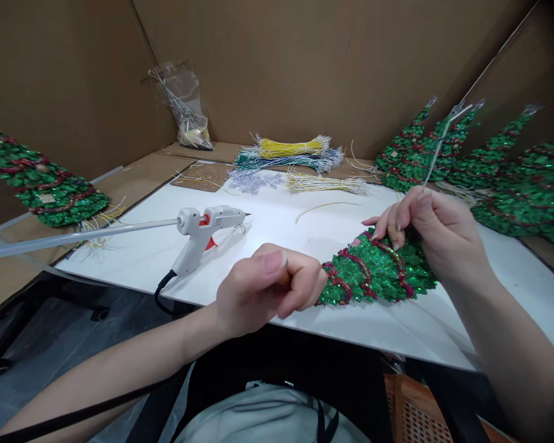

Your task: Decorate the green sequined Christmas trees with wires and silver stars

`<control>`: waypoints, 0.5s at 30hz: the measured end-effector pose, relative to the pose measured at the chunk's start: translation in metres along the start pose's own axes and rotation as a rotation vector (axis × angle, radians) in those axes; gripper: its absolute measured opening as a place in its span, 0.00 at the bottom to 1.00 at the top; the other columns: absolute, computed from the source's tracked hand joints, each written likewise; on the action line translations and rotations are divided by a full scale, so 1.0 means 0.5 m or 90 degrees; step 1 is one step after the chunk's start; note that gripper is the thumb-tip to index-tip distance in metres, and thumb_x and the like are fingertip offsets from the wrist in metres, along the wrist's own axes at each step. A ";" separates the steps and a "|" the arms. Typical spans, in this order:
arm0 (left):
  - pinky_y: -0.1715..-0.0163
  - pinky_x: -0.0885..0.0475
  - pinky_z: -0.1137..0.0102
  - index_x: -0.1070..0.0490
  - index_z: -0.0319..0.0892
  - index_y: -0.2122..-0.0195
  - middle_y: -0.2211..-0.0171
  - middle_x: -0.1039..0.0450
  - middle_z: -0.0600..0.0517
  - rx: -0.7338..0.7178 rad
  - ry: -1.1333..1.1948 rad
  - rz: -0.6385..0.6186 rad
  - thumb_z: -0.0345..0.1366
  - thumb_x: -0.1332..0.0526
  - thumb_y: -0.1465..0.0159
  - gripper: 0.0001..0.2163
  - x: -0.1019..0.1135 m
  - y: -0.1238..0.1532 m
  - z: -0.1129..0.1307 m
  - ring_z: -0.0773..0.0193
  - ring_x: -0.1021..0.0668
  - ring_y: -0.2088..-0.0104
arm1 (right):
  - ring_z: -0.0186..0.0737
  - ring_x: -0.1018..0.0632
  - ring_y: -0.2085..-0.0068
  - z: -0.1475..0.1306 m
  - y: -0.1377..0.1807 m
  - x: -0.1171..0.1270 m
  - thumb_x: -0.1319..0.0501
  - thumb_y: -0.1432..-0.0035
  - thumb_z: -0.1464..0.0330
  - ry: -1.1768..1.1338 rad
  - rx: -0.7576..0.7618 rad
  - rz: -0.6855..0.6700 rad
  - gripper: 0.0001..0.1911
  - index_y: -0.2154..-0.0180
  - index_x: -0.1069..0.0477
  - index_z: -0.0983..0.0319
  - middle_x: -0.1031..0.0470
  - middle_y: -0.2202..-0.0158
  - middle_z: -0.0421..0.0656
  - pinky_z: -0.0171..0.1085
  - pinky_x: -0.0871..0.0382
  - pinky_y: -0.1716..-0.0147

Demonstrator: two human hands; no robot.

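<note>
A green glittery Christmas tree (378, 271) with red bead garlands lies on its side on the white board (281, 234). My left hand (268, 292) is closed in a fist around the tree's base end. My right hand (425, 231) rests on the tree's upper part and pinches a thin silvery wire (438, 147) that rises up and to the right, ending in a small star-like piece.
A white hot glue gun (203, 237) with a long glue stick (83, 237) lies at the left. Bundles of yellow, green and pale wires (295, 157) sit at the back. Finished green trees (489, 163) stand right, another tree (41, 181) left. Cardboard walls enclose the board.
</note>
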State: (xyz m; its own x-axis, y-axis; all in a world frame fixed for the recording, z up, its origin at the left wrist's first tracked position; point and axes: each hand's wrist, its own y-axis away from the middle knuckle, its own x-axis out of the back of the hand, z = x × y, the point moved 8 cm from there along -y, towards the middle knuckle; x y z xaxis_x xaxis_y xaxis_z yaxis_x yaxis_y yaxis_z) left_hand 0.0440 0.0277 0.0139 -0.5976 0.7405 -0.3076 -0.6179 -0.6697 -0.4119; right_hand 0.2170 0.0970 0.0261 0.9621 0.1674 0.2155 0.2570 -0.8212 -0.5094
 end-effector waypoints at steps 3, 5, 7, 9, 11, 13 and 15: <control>0.77 0.49 0.67 0.44 0.42 0.85 0.87 0.49 0.56 0.010 0.000 0.006 0.56 0.49 0.34 0.28 0.002 -0.007 -0.008 0.69 0.44 0.83 | 0.41 0.23 0.72 -0.002 0.000 -0.002 0.45 0.32 0.56 0.000 0.004 -0.004 0.19 0.73 0.31 0.56 0.34 0.83 0.36 0.48 0.25 0.57; 0.77 0.49 0.67 0.45 0.42 0.85 0.88 0.50 0.57 0.017 0.005 0.025 0.59 0.51 0.34 0.30 0.010 -0.011 -0.012 0.70 0.44 0.83 | 0.40 0.23 0.72 -0.005 0.000 -0.004 0.45 0.32 0.56 0.000 0.008 -0.005 0.19 0.73 0.32 0.57 0.34 0.83 0.36 0.47 0.25 0.57; 0.78 0.49 0.67 0.47 0.42 0.86 0.88 0.52 0.57 0.030 0.014 0.053 0.61 0.53 0.34 0.31 0.020 -0.013 -0.016 0.70 0.45 0.84 | 0.39 0.22 0.72 -0.007 0.000 -0.005 0.45 0.32 0.56 0.000 0.007 -0.002 0.19 0.74 0.32 0.58 0.34 0.83 0.36 0.46 0.25 0.57; 0.78 0.49 0.68 0.48 0.42 0.87 0.88 0.54 0.58 0.042 0.026 0.075 0.62 0.53 0.35 0.32 0.030 -0.013 -0.020 0.70 0.46 0.84 | 0.39 0.22 0.72 -0.007 -0.001 -0.006 0.44 0.32 0.56 0.002 0.002 0.001 0.20 0.74 0.33 0.59 0.34 0.83 0.36 0.44 0.25 0.58; 0.79 0.49 0.68 0.49 0.42 0.87 0.88 0.55 0.58 0.050 0.037 0.093 0.64 0.53 0.36 0.33 0.037 -0.012 -0.022 0.70 0.47 0.84 | 0.39 0.22 0.72 -0.008 -0.002 -0.007 0.44 0.32 0.56 0.011 -0.001 0.000 0.20 0.74 0.33 0.59 0.35 0.83 0.36 0.44 0.25 0.58; 0.79 0.49 0.68 0.50 0.43 0.88 0.88 0.55 0.58 0.058 0.045 0.110 0.65 0.52 0.37 0.33 0.044 -0.011 -0.025 0.70 0.47 0.84 | 0.39 0.22 0.72 -0.008 -0.003 -0.009 0.45 0.32 0.56 0.019 0.001 -0.004 0.20 0.74 0.33 0.59 0.35 0.83 0.36 0.44 0.25 0.58; 0.80 0.49 0.68 0.50 0.43 0.88 0.89 0.56 0.58 0.065 0.050 0.116 0.66 0.52 0.39 0.34 0.047 -0.011 -0.028 0.71 0.48 0.85 | 0.39 0.22 0.73 -0.008 -0.003 -0.009 0.45 0.32 0.56 0.020 0.007 -0.007 0.20 0.74 0.33 0.59 0.35 0.83 0.36 0.44 0.25 0.59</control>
State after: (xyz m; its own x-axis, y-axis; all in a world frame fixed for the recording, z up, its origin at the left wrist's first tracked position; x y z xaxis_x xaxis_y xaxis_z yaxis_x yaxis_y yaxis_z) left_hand 0.0406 0.0498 -0.0029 -0.6645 0.6066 -0.4364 -0.5551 -0.7917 -0.2553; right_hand 0.2119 0.0953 0.0295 0.9557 0.1592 0.2477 0.2693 -0.8131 -0.5162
